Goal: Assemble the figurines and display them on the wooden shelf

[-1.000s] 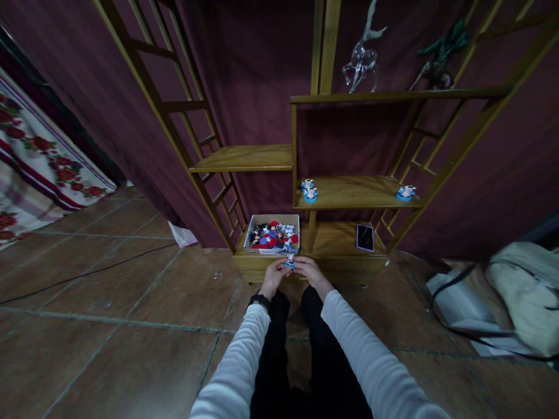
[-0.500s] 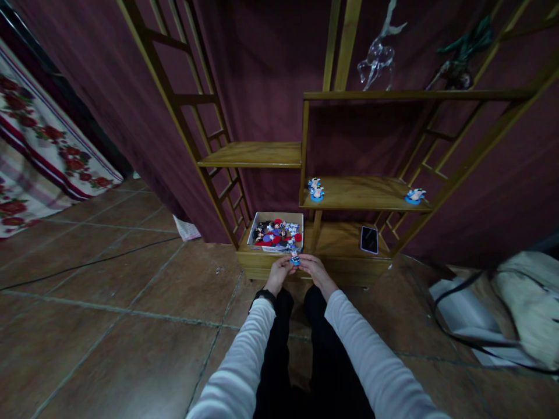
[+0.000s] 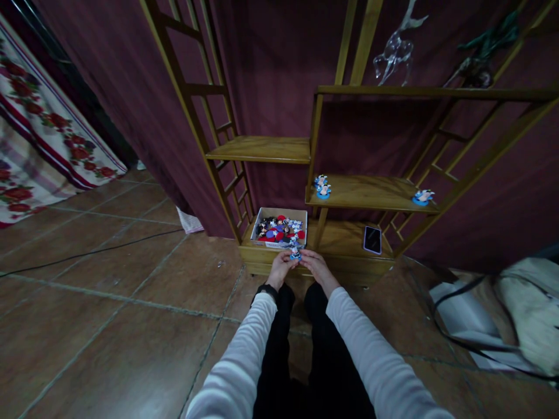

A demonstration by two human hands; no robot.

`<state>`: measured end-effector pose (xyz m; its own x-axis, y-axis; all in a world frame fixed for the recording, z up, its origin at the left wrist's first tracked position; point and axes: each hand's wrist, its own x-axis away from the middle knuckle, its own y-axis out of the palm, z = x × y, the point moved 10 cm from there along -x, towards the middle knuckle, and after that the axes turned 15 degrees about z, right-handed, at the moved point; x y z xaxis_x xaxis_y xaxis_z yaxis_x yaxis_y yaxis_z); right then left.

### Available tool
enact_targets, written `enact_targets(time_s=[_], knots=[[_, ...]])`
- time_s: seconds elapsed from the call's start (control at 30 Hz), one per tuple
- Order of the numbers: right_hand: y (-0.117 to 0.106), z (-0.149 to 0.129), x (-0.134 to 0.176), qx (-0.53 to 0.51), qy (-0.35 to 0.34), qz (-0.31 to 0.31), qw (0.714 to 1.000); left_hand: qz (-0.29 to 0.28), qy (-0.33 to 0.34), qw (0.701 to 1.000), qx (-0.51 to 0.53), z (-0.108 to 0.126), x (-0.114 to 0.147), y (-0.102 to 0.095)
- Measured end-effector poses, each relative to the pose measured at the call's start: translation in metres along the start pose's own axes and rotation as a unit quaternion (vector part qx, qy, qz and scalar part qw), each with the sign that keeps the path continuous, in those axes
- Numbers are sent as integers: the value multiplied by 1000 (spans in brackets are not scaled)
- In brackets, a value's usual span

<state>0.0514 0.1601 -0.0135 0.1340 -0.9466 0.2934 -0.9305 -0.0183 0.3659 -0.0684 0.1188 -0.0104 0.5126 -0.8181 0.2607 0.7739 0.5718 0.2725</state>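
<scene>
A small figurine (image 3: 296, 254) with a blue round base is held upright between my two hands, just in front of the box. My left hand (image 3: 280, 270) grips it from the left with closed fingers. From the other side, the fingers of my right hand (image 3: 316, 267) close on the same figurine. Behind it a shallow cardboard box (image 3: 258, 239) holds several figurines in red, purple, black and white. On the shelf (image 3: 367, 192) at right stand two blue-based figurines (image 3: 323, 190) near the left post and another figurine (image 3: 423, 197) at the right end.
A phone (image 3: 372, 240) lies on the lower board (image 3: 341, 235). Above, a clear glass deer (image 3: 395, 58) and a dark green statue (image 3: 478, 64) stand on the top shelf. A pale bag (image 3: 530, 308) with a black strap rests on the floor at right. A cable (image 3: 87, 254) crosses the tiles at left.
The view has shifted slightly, so the shelving appears further right. Both hands stay on the figurine in nearly the same place.
</scene>
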Motion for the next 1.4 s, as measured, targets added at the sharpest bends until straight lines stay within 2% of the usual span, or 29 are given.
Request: enact_targets(time_s=[0.13, 0.37, 0.67, 0.9, 1.4], knots=[[1, 3, 0, -9, 12, -10, 1000, 9, 32, 999, -18, 4, -1, 0], [1, 10, -5, -14, 23, -15, 1000, 23, 46, 998, -30, 5, -2, -2], [0, 13, -7, -17, 28, -23, 999, -2, 21, 1000, -19, 1, -1, 2], [-4, 16, -12, -23, 40, -14, 999, 3, 17, 1000, -13, -3, -6, -1], [-6, 24, -18, -4, 51, -13, 999, 12, 62, 998, 16, -5, -16, -3]])
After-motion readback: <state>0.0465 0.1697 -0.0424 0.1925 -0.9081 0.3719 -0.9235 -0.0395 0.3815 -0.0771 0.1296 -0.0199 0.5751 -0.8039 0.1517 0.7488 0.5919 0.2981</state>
